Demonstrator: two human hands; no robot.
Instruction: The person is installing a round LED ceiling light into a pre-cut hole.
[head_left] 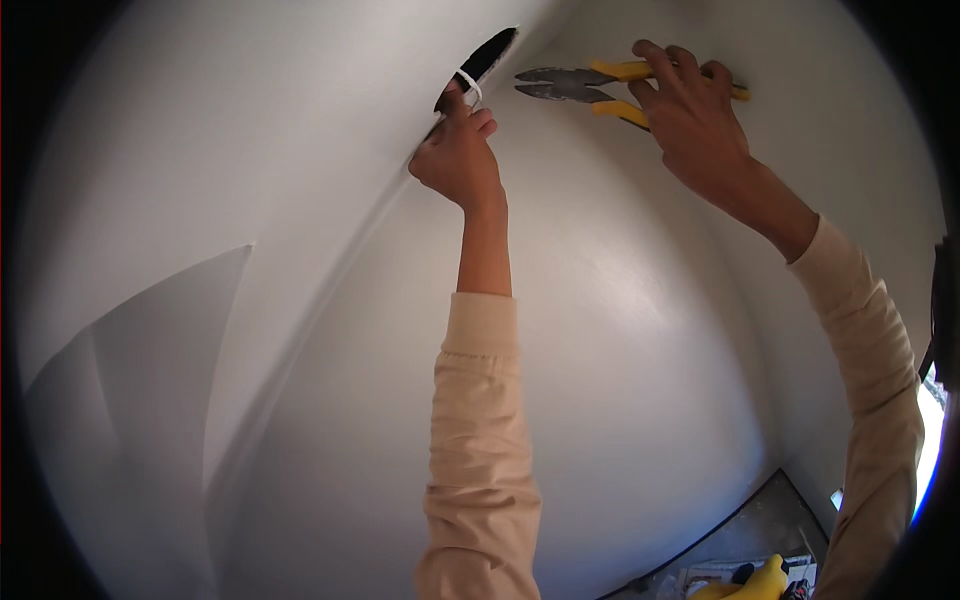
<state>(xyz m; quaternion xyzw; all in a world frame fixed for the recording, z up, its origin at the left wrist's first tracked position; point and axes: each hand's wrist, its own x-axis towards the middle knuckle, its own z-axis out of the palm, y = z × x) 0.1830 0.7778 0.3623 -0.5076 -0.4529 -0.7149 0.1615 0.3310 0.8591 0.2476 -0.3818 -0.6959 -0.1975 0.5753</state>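
Note:
My left hand (462, 158) reaches up to a dark oval hole (495, 52) in the white ceiling. Its fingers are closed at the hole's near edge on a white cable (470, 84), which bends out of the opening; the fingertips are partly hidden inside. To the right, my right hand (700, 110) grips a pair of pliers (565, 84) with yellow handles. The pliers' grey jaws stand apart and point left toward the hole, without touching the cable or my left hand.
White walls (600, 330) meet the sloping ceiling (250, 120) around the hole. A ceiling recess (150, 340) lies at the left. Low at the right, a yellow and black tool (760, 580) rests among other items on the grey floor (750, 525). Bright light enters at the right edge.

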